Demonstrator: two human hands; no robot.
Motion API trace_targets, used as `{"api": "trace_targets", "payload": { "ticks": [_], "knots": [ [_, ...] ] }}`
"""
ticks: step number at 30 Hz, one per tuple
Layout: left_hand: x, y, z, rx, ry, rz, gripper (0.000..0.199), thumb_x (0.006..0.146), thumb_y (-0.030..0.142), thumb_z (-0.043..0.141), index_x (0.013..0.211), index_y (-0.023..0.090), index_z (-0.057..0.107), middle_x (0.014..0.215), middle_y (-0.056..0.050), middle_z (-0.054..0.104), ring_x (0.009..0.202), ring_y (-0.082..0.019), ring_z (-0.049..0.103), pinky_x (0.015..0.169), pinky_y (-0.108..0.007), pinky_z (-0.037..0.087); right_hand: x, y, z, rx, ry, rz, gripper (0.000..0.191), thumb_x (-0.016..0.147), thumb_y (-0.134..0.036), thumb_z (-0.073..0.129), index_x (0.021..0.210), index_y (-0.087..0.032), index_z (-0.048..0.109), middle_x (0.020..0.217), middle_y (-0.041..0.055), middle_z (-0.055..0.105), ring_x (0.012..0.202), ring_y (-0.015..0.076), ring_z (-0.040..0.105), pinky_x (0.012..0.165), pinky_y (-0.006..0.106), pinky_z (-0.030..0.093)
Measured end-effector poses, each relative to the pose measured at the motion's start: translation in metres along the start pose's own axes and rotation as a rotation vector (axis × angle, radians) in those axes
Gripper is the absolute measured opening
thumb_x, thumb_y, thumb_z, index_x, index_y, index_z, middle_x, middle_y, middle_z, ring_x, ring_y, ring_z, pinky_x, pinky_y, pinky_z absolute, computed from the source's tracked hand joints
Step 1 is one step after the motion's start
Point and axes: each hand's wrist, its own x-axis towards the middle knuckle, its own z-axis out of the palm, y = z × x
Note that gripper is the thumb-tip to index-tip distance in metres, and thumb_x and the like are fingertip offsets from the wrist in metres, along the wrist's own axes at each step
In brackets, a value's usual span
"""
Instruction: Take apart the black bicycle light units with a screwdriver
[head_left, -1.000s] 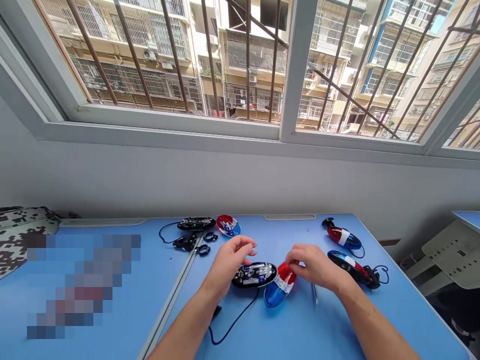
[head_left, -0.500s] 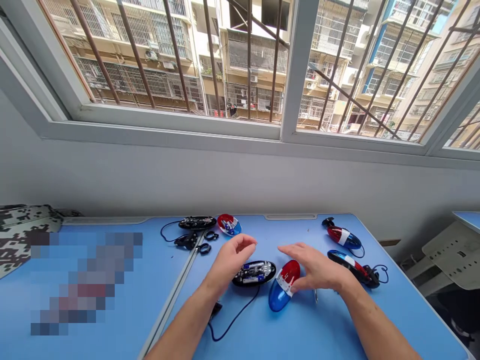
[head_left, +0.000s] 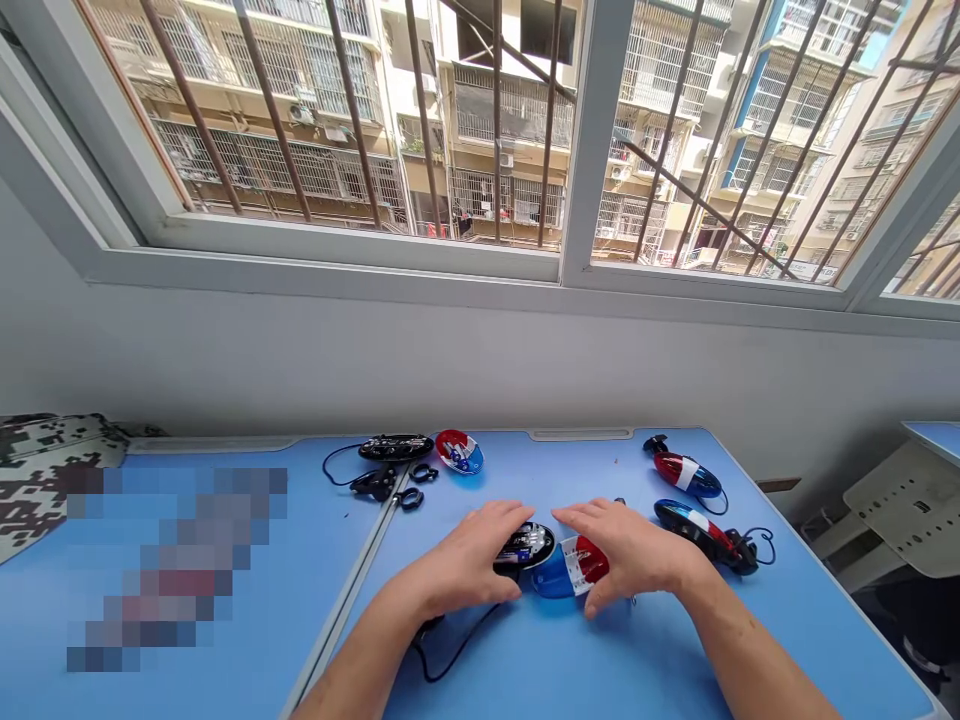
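A black oval base (head_left: 529,546) with exposed electronics lies on the blue table, its left end hidden under my left hand (head_left: 480,555). That hand is open, thumb and fingers apart on either side of the base; whether it touches is unclear. Against the base's right end lies a red, white and blue oval shell (head_left: 553,577), nearly level across the table. My right hand (head_left: 630,550) arches over the shell's red end, fingers spread and thumb below its near edge. Its palm hides part of the shell. A black cable (head_left: 469,643) runs toward me from the base.
At the back left are another black base (head_left: 396,447), a second coloured shell (head_left: 459,452), black clamp rings (head_left: 411,498) and a black part (head_left: 375,484). Two assembled red-and-blue units (head_left: 687,474) with cables lie right. A table seam (head_left: 349,580) runs left of my arm.
The shell has turned from slanting to nearly level, its blue end now beside the base. Both hands have come lower, the left over the base and the right over the shell's red end.
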Motion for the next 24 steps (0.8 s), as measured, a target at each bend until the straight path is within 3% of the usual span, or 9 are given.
{"api": "trace_targets", "payload": {
  "ticks": [7,11,19,24],
  "knots": [
    [0.004,-0.002,0.0,0.069,0.045,0.027,0.048,0.065,0.017,0.056,0.113,0.022,0.061,0.109,-0.005,0.062,0.105,-0.027,0.055,0.089,-0.034,0.045,0.003,-0.012,-0.002,-0.142,-0.009,0.054,0.064,0.069,-0.033,0.076,0.129,-0.021,0.056,0.112,0.0091,0.064,0.102,0.029,0.056,0.077,0.035,0.045],
    [0.005,0.001,-0.002,0.082,0.098,0.033,0.04,0.064,0.017,0.055,0.103,0.022,0.061,0.098,-0.003,0.062,0.092,-0.024,0.057,0.078,-0.03,0.046,0.003,-0.01,-0.002,-0.113,0.036,0.076,0.057,0.068,-0.032,0.077,0.122,-0.023,0.06,0.107,0.0068,0.065,0.099,0.027,0.058,0.074,0.032,0.044],
    [0.008,-0.004,-0.005,-0.065,0.42,0.031,0.036,0.069,0.019,0.057,0.105,0.022,0.059,0.103,-0.004,0.063,0.093,-0.024,0.061,0.079,-0.031,0.046,0.006,0.006,-0.004,-0.064,0.226,0.209,0.049,0.072,-0.036,0.073,0.117,-0.022,0.061,0.105,0.0064,0.064,0.092,0.0241,0.06,0.075,0.032,0.045],
    [0.007,-0.001,-0.009,-0.096,0.517,-0.001,0.037,0.071,0.023,0.06,0.108,0.022,0.059,0.106,-0.004,0.064,0.096,-0.024,0.062,0.08,-0.031,0.047,0.008,0.017,-0.007,-0.064,0.433,0.3,0.047,0.078,-0.039,0.067,0.12,-0.022,0.058,0.11,0.0078,0.064,0.102,0.0265,0.058,0.082,0.035,0.045]
  ]
}}
